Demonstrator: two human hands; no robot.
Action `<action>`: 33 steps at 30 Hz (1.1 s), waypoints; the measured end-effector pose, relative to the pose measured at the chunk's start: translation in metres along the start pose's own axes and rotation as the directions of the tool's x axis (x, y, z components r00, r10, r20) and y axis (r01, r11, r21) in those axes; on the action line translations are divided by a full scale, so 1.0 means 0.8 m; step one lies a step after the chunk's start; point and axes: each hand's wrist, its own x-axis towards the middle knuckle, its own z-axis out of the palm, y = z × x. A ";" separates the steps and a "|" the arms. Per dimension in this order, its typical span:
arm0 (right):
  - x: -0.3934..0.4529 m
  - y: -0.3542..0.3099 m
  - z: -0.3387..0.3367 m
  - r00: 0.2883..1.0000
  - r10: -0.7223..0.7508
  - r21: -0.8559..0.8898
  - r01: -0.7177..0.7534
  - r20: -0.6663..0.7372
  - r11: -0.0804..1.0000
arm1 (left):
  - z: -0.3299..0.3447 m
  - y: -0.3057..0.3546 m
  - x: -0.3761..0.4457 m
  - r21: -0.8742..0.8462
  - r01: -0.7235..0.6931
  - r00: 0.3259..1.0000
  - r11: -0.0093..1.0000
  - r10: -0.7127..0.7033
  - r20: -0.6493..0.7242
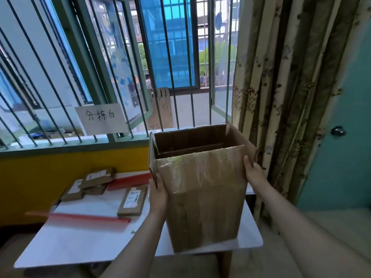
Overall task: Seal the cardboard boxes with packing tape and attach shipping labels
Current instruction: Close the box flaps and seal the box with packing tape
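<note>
White table (84, 243) under a barred window; the paper sign (102, 118) reads 分拣台. I count four small labelled brown parcels (132, 200), two red strips (88, 217). My left hand (158, 194) and right hand (254, 171) grip one big open-topped brown cardboard box (204, 197) over the table's right side.

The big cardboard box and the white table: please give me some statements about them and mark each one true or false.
1. Both hands, the left hand and the right hand, hold the big cardboard box by its sides. True.
2. The box top is closed and taped. False: the top is open and the inside shows.
3. Small flat parcels lie on the white table. True.
4. A blue strip lies on the table. False: the red strip near the front is red.
5. A paper sign hangs on the window bars. True.
</note>
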 end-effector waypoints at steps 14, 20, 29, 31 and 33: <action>-0.108 -0.038 -0.052 0.921 -0.110 -0.119 0.070 -0.374 0.990 | -0.007 0.040 -0.063 -0.041 -0.164 0.976 0.986 0.168 0.138; -0.193 -0.049 -0.102 0.819 -0.085 -0.178 -0.021 -0.567 0.984 | 0.007 0.056 -0.099 -0.082 -0.266 0.905 0.960 0.279 0.323; -0.345 -0.045 -0.201 0.607 -0.043 -0.059 -0.006 -0.793 0.998 | 0.067 0.104 -0.215 -0.166 -0.311 0.784 0.936 0.351 0.512; -0.384 -0.042 -0.229 0.548 -0.036 -0.045 -0.003 -0.835 0.999 | 0.088 0.113 -0.254 -0.181 -0.313 0.747 0.932 0.360 0.559; -0.425 -0.041 -0.258 0.504 -0.029 -0.013 0.035 -0.863 0.999 | 0.111 0.120 -0.294 -0.210 -0.302 0.708 0.930 0.366 0.605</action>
